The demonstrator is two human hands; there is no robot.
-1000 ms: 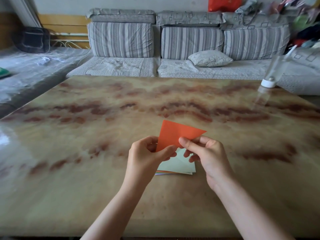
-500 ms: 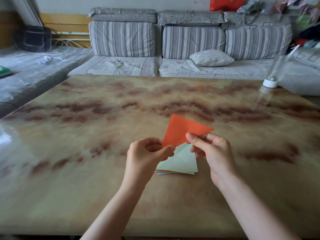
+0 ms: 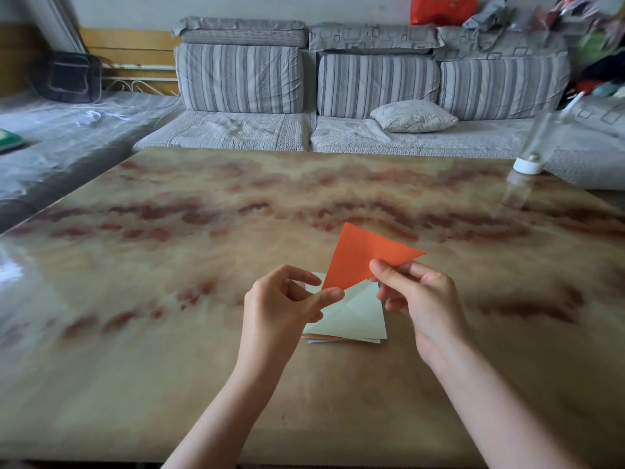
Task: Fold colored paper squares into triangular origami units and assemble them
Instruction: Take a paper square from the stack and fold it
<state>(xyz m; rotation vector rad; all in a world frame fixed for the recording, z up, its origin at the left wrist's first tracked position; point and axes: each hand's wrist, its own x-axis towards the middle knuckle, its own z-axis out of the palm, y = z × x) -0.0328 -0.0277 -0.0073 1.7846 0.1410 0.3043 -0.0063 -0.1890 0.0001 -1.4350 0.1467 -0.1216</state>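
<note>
Both hands [image 3: 355, 299] pinch the orange triangle's [image 3: 362, 257] edges above the paper stack [image 3: 355, 319]

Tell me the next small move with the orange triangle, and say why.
Probably bring the two sharp corners together to fold it in half again. The orange triangle is held above the table, pinched by the right hand along its lower edge and the left hand at its bottom tip, so it looks folded only once; the paper stack lies untouched beneath.
</note>
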